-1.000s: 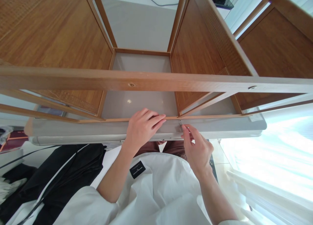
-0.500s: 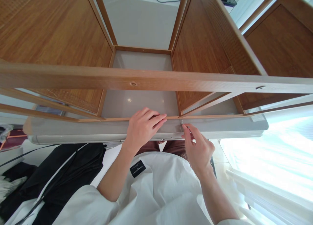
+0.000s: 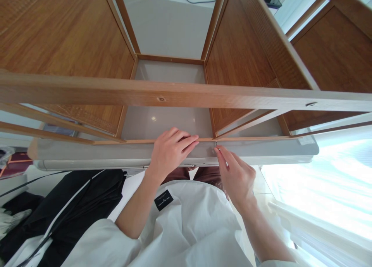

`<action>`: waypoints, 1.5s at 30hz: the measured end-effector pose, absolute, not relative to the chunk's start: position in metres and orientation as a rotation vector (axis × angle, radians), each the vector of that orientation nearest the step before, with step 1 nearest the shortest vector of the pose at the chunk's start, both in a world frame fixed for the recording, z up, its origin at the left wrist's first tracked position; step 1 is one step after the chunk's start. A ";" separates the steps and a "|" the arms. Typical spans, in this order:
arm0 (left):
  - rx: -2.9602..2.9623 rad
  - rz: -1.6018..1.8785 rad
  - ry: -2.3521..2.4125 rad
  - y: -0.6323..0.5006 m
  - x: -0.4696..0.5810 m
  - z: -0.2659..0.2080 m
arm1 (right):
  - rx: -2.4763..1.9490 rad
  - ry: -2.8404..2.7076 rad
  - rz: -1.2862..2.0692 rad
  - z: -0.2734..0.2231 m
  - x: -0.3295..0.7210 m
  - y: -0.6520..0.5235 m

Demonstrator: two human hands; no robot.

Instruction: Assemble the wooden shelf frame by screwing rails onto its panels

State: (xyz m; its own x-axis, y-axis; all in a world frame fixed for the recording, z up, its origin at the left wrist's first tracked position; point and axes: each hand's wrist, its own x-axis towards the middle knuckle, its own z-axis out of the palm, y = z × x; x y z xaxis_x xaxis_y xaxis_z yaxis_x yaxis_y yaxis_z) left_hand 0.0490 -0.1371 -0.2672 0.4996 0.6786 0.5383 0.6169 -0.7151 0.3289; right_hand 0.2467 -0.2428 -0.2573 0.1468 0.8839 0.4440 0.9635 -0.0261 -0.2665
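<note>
A wooden rack with woven side panels [image 3: 241,46] stands on a grey tabletop [image 3: 136,150] in front of me. My left hand [image 3: 171,150] lies over its lower front rail [image 3: 139,141], fingers stretched out to the right and resting on the wood. To the right of it, my right hand [image 3: 236,174] is closed in a pinch. Between thumb and index finger is a small, thin metal hex key [image 3: 216,144], mostly covered by the fingers. Its tip meets the lower rail near the foot of a slanting wooden strut [image 3: 247,123].
The upper front rail [image 3: 186,94] crosses the whole view above my hands. Black folded fabric [image 3: 95,201] and cords lie at lower left. A sheer white curtain [image 3: 322,228] hangs at right. A dark cable [image 3: 192,2] runs behind the rack.
My right-hand fingers have shifted slightly left and turned around the hex key. My left hand stays in place on the rail.
</note>
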 end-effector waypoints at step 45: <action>2.611 1.019 1.149 -0.138 0.050 -0.267 | -1.981 -1.758 -0.006 -0.225 0.252 -0.225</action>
